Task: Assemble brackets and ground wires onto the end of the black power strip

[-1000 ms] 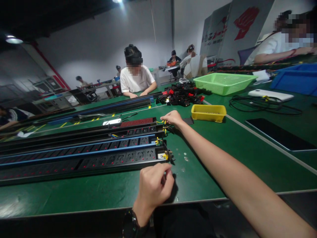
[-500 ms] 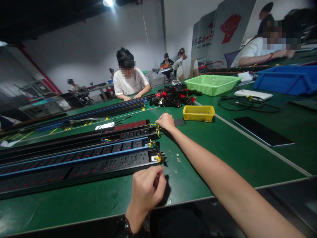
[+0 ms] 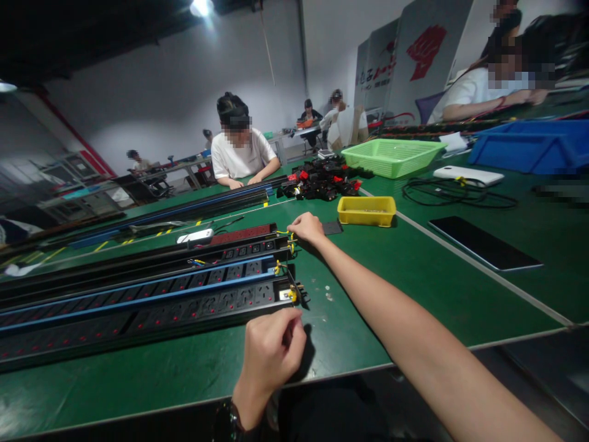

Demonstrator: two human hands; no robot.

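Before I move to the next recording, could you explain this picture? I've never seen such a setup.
There is no machine: these are a person's own bare hands, seen from a camera worn on the head. On the green tabletop lie long black socket strips, a yellow rectangular plastic tray and a light-green plastic basket. The right hand reaches forward; its fingertips seem to pinch a thin yellow-green wire. The left hand is curled beside the nearest strip's end; whether it holds anything is hidden.
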